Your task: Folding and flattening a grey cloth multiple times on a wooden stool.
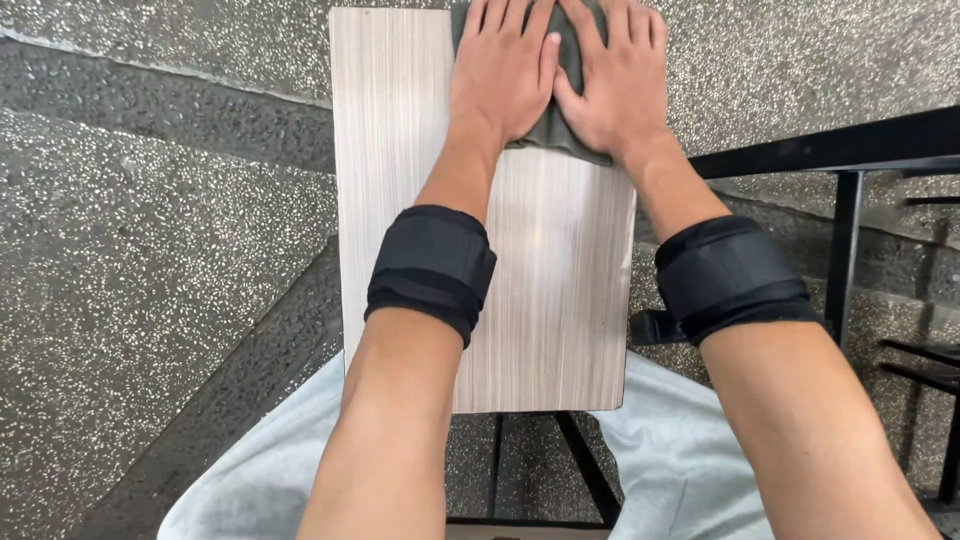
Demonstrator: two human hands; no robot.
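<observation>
A narrow light wood-grain tabletop (400,200) stretches away from me. At its far end lies a dark grey-green cloth (552,128). My left hand (505,65) and my right hand (620,80) both rest flat on the cloth, palms down, fingers stretched forward and side by side. The hands cover most of the cloth; only a strip between them and its near edge show. Each forearm wears a black strap band (432,265) near the wrist.
The table stands on a black metal frame (845,150) that extends to the right. Below is a dark speckled stone floor (150,250) with a step edge at left. My light grey shorts (680,460) show at the bottom.
</observation>
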